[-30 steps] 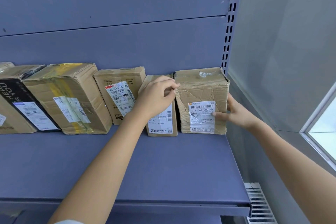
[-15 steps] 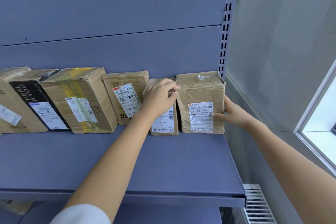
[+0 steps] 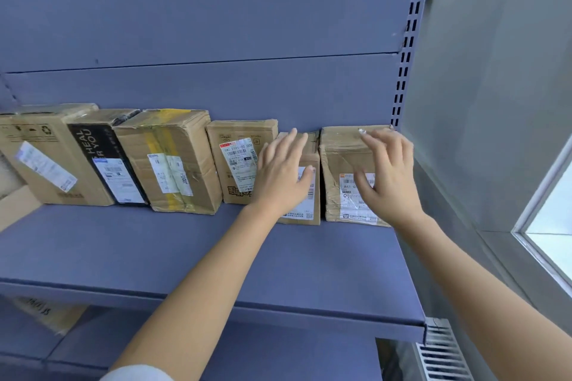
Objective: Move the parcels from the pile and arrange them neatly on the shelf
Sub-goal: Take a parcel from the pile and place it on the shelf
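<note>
Six cardboard parcels are seen lined up along the back of a blue metal shelf [image 3: 185,260], all placed against its rear panel. The rightmost parcel [image 3: 340,164], wrapped in clear tape, is set at the shelf's right end beside the perforated upright [image 3: 408,40]. Just left of it a narrow parcel [image 3: 309,204] is stood, followed by a small labelled box [image 3: 238,158], a box with yellow tape [image 3: 167,161], a black-fronted box [image 3: 102,161] and a large carton [image 3: 40,161] at the shelf's left end. The left hand [image 3: 281,176] is held open with fingers spread in front of the narrow parcel; the right hand [image 3: 387,173] is likewise opened before the rightmost parcel. Nothing is gripped by either hand, and whether the parcels are touched cannot be told. A window [image 3: 554,213] is seen to the right of the shelf.
</note>
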Tool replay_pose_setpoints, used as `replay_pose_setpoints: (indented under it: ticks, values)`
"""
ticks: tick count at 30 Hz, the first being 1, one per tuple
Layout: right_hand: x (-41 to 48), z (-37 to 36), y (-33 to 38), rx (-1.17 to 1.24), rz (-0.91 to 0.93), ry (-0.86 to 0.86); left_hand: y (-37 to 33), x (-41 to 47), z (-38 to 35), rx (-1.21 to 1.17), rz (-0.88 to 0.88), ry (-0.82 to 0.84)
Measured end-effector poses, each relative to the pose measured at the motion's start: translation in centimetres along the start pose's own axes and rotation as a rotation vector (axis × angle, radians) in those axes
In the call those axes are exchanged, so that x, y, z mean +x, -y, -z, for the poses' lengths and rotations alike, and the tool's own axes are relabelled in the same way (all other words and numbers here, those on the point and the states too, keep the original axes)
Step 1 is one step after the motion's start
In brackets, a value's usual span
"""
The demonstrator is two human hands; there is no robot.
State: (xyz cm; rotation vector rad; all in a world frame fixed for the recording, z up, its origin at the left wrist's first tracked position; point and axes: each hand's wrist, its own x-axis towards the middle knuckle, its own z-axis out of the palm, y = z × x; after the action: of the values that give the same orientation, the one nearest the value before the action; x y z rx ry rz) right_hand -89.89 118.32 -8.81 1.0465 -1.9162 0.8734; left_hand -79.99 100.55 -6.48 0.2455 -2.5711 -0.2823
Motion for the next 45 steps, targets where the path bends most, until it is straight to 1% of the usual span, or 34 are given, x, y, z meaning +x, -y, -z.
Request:
replay_pose_setpoints:
  ticks: [2, 5, 7, 9, 12, 17, 22, 27, 31, 37, 45]
  values:
    - [0.0, -1.2, 2.1, 0.034, 0.097, 0.118, 1.3, -0.9, 0.6, -0.002, 0.048, -0.022]
    - [0.0, -4.1, 5.6, 0.135, 0.144, 0.293, 3.6, -2.5, 1.7, 0.024, 0.122, -0.004]
    - [0.0, -6.3, 8.3, 0.235, 0.146, 0.331, 6.0, -4.0, 2.8, 0.069, 0.165, 0.003]
    - [-0.2, -8.3, 10.3, 0.321, 0.107, 0.368, 8.0, -5.7, 3.6, 0.094, 0.191, 0.023]
    - [0.1, -12.0, 14.8, 0.402, 0.131, 0.456, 12.5, -9.3, 6.0, 0.139, 0.297, 0.063]
    - [0.7, -18.0, 24.7, 0.471, 0.228, 0.581, 19.9, -15.5, 10.9, 0.192, 0.498, 0.090]
    - [0.4, -23.5, 37.1, 0.582, 0.305, 0.731, 26.9, -22.5, 16.5, 0.246, 0.689, 0.072]
    - [-1.7, -27.6, 48.5, 0.660, 0.345, 0.802, 32.9, -30.3, 21.1, 0.306, 0.841, 0.058]
    - [-3.6, -30.2, 55.8, 0.720, 0.357, 0.875, 36.9, -35.9, 23.8, 0.324, 0.952, 0.064]
    - [-6.0, -33.1, 64.1, 0.720, 0.460, 1.021, 41.6, -42.3, 26.3, 0.306, 1.115, 0.006]
    - [-8.5, -37.5, 74.5, 0.746, 0.607, 1.147, 47.7, -49.2, 28.6, 0.308, 1.320, 0.028]
